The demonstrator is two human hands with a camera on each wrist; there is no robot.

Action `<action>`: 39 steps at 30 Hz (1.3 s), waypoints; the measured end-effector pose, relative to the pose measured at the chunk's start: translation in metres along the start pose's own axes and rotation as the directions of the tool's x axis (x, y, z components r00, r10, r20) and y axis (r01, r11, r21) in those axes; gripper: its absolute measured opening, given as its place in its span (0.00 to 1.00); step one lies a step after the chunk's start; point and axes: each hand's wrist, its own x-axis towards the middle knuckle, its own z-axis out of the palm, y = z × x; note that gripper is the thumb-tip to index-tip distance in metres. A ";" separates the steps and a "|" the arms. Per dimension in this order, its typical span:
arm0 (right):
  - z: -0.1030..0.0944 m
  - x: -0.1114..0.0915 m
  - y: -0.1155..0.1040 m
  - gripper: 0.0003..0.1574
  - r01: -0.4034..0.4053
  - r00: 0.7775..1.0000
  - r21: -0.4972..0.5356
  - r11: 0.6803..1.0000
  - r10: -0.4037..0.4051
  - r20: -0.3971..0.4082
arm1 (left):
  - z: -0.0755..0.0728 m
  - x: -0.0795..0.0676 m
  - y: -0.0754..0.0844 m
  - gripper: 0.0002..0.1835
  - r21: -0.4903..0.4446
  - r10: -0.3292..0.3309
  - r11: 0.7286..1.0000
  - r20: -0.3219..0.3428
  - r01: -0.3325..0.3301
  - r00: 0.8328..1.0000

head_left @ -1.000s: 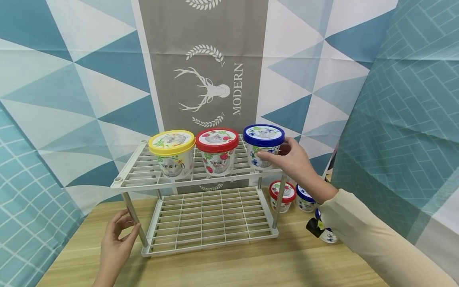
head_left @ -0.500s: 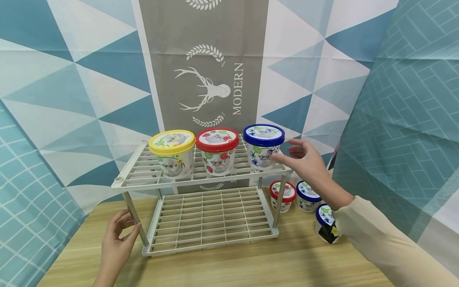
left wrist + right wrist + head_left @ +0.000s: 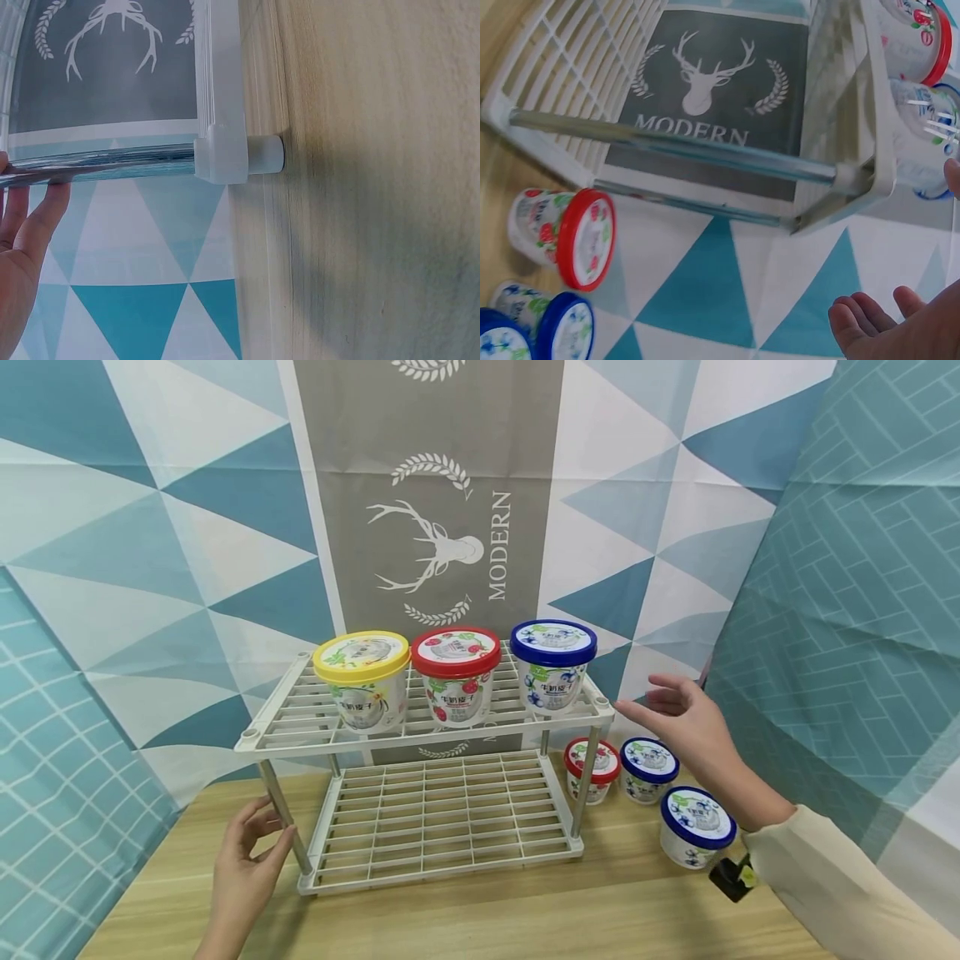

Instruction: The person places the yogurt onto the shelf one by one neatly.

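A white two-tier rack [image 3: 438, 827] with metal posts stands on the table. My left hand [image 3: 247, 860] holds its front left post [image 3: 112, 163] between thumb and fingers. On the upper tier, three lidded tubs stand upright in a row: a yellow-lidded tub [image 3: 363, 685], a red-lidded tub [image 3: 455, 681] and a blue-lidded tub [image 3: 553, 672] at the right end. My right hand [image 3: 686, 722] hovers just right of the upper tier, apart from the blue-lidded tub, with loosely bent fingers and nothing in them. Its fingers [image 3: 862, 315] show in the right wrist view.
Right of the rack, a red-lidded tub [image 3: 592, 772], a blue-lidded tub [image 3: 648, 768] and another blue-lidded tub [image 3: 697, 827] stand on the wooden table [image 3: 480, 910]. The lower tier's grid [image 3: 450, 806] is bare. A patterned curtain [image 3: 630, 468] hangs close behind.
My right hand has let go of the blue-lidded tub on the upper tier and moved away to the right and down. The tub stays in place. My left hand has not moved.
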 end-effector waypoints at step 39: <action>-0.028 -0.029 0.126 0.62 -0.244 0.969 -0.127 0.962 0.248 0.019 | 0.000 -0.001 0.001 0.31 0.005 0.011 1.000 -0.011 -0.011 1.000</action>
